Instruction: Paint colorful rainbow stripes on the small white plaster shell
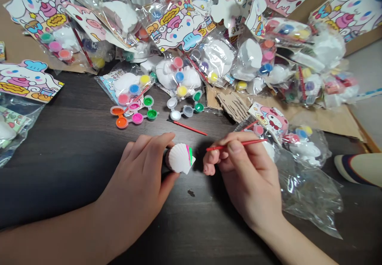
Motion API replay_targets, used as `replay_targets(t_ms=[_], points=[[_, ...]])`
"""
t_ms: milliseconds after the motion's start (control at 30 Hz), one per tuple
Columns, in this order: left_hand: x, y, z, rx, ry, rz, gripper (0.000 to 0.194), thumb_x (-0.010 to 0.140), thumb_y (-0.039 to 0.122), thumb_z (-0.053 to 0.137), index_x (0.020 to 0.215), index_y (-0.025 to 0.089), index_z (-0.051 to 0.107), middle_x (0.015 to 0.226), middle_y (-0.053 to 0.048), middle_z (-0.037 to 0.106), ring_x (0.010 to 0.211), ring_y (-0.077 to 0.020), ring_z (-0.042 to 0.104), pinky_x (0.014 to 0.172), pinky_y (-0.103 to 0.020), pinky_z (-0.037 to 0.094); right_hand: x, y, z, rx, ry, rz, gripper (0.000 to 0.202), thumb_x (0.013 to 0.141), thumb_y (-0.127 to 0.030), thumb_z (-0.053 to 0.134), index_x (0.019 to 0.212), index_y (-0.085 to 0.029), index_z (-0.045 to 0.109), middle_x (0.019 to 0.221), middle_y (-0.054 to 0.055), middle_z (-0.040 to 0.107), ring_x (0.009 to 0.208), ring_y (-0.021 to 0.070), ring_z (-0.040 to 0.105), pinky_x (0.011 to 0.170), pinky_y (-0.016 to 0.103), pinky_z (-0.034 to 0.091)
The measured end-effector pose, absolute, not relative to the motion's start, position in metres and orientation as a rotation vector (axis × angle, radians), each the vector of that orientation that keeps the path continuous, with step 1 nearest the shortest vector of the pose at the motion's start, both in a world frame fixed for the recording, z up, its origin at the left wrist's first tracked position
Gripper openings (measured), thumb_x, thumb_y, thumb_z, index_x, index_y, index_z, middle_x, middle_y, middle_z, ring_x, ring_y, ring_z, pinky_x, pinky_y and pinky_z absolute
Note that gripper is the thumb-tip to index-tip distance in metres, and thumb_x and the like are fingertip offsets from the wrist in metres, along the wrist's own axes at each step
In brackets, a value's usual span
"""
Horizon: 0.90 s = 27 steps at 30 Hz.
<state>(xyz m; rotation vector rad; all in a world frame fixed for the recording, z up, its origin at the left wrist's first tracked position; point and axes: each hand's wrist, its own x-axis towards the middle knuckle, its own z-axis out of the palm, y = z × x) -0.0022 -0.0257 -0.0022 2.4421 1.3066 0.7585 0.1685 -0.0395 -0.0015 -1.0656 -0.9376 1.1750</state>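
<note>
My left hand point(143, 173) is closed around a white plaster seashell point(179, 157), thumb below and fingers above. Pink and green stripes of paint mark the shell's right end. Between the thumb and fingers of my right hand point(246, 173) is a red paintbrush point(237, 144), held to the right of the shell and apart from it. Beyond the hands stand open paint pots in orange, pink and green point(135, 113). Beside them is another strip of pots with white, grey and green paint point(187, 108). A second red paintbrush point(189, 127) lies on the dark surface in front of that strip.
Bagged plaster figures with paint pots point(179, 74) are heaped across the back, with printed cartoon cards point(182, 24). A crumpled clear bag point(307, 189) lies right of my right hand. Torn cardboard point(232, 104) sits under the heap. Another bag point(18, 121) is at far left.
</note>
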Motion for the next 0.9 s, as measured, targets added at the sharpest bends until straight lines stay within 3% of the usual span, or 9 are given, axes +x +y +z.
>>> replay_targets(t_ms=[233,433,900], points=[[-0.0028,-0.0232,-0.0028,2.383,1.314,0.734,0.058,0.075,0.011,0.066,0.122,0.018,0.034,0.105,-0.005,0.062,0.090,-0.0209,0.054,0.076,-0.034,0.043,0.1711,-0.0291,0.0003,-1.053,-0.899,1.311,0.016,0.080,-0.030,0.069,0.076,-0.019,0.058,0.059,-0.004,0.060,0.051,0.0073,0.057,0.047,0.018,0.046],[-0.0010,-0.0229,-0.0014,2.364,1.363,0.717,0.056,0.072,0.013,0.069,0.118,0.020,0.037,0.104,-0.004,0.062,0.090,-0.0224,0.056,0.076,-0.035,0.045,0.1677,-0.0298,-0.0025,-1.074,-1.021,1.212,0.021,0.081,-0.033,0.067,0.071,-0.018,0.056,0.051,-0.007,0.049,0.045,0.0055,0.046,0.044,0.018,0.039],[-0.0025,-0.0259,-0.0048,2.393,1.351,0.770,0.055,0.074,0.014,0.068,0.120,0.017,0.038,0.105,-0.005,0.060,0.091,-0.0218,0.055,0.079,-0.035,0.044,0.1673,-0.0280,-0.0020,-1.077,-1.069,1.234,0.029,0.078,-0.039,0.069,0.069,-0.017,0.053,0.051,-0.007,0.047,0.045,0.0049,0.043,0.043,0.018,0.035]])
